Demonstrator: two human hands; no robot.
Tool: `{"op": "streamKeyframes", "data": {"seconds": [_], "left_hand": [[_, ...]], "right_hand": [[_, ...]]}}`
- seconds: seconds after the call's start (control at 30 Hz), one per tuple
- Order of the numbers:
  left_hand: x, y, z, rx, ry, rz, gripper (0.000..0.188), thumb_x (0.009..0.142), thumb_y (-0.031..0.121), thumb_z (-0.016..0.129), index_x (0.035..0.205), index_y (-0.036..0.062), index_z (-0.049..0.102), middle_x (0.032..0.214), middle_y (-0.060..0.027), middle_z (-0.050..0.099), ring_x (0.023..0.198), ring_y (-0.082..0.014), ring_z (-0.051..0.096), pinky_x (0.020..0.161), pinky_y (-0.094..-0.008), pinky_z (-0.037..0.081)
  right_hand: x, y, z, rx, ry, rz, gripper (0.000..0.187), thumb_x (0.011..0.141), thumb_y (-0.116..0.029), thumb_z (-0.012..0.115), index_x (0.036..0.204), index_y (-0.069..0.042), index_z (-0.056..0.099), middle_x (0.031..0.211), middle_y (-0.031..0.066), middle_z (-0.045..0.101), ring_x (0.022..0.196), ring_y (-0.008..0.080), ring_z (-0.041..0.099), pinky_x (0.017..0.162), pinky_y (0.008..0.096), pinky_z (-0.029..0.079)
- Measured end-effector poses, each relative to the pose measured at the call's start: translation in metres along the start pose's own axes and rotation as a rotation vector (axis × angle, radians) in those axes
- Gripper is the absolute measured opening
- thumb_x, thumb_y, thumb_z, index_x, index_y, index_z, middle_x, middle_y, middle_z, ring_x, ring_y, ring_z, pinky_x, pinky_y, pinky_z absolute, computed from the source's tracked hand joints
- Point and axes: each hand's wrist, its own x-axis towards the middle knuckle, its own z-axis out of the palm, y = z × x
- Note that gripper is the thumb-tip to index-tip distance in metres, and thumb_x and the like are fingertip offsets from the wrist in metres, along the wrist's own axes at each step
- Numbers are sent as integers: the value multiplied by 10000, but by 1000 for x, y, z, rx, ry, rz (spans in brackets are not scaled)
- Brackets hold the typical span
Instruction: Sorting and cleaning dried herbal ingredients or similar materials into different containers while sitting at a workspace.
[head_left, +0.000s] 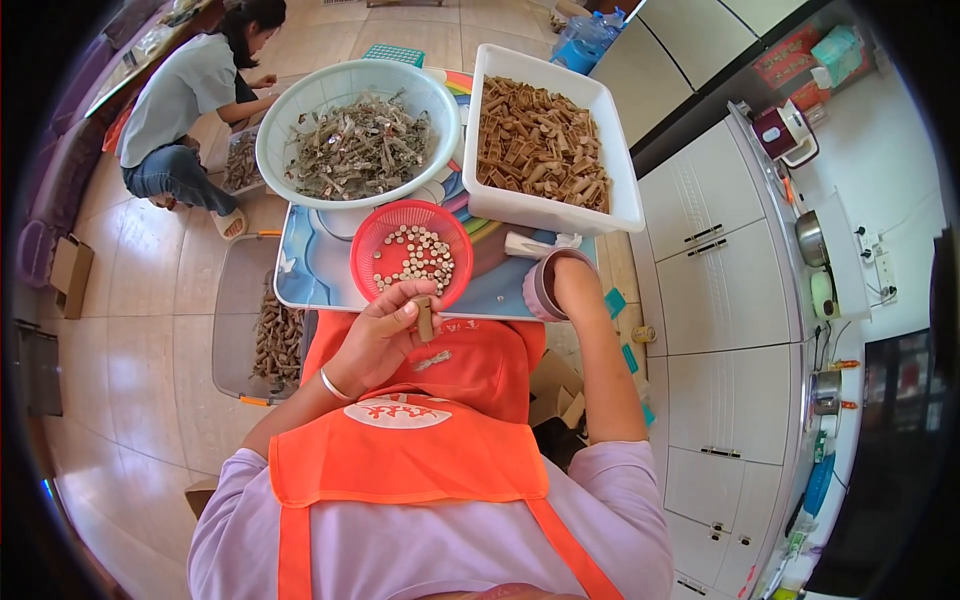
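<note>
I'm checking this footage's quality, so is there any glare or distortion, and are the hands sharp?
Head view: black corners, with the cabinets bowing toward the rim; head view: pale sheen on the floor tiles; head view: left hand fairly sharp, right hand mostly hidden inside the cup.

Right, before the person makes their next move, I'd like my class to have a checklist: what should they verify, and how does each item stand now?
1. Left hand has a grip on the brown piece: ok, it is held at the fingers.
2. Right hand free: not ok, it reaches into the pinkish cup.
3. Right fingers holding something: cannot tell, the cup hides them.
4. Red basket upright with small round discs inside: ok.
5. White bin stocked with brown parts: ok.
6. Pale basin stocked with thin strips: ok.
</note>
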Motion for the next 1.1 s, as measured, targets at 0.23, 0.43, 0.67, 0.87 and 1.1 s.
{"op": "streamKeyframes", "data": {"seconds": [0.23,0.43,0.67,0.87,1.1], "left_hand": [[0,1,-5,-6,10,-5,242,1005,134,546,1232,52,551,1134,-89,611,1017,-178,615,911,-320,507],[1,-2,1,-24,99,-27,262,1001,136,554,1251,58,546,1191,-78,608,1018,-186,618,917,-328,502],[-3,-2,-10,19,-10,16,262,1007,147,545,1257,69,546,1195,-64,607,960,-154,612,953,-336,491],[-6,-3,-17,38,10,18,272,1007,159,549,1264,72,545,1184,-62,607,978,-160,621,960,-356,492],[-11,0,-5,16,64,-48,250,1008,167,550,1247,95,557,1214,-59,601,1088,-163,594,963,-361,482]], "right_hand": [[-1,-19,-14,-104,-44,-50,252,885,-97,492,1020,-12,686,1037,227,678,975,376,648,850,442,509],[6,-6,8,-12,-18,-80,241,862,-86,512,1004,-18,694,1029,230,678,969,379,648,843,448,510],[2,-44,-17,-117,-8,-133,223,841,-63,499,933,-20,698,981,233,683,932,394,656,819,473,519],[-9,-48,-36,23,13,-114,195,837,-55,485,909,-30,664,942,246,662,924,433,629,792,490,498],[-18,-44,-34,88,62,-168,151,810,-29,572,926,-19,668,930,218,659,913,397,629,784,465,501]]}}
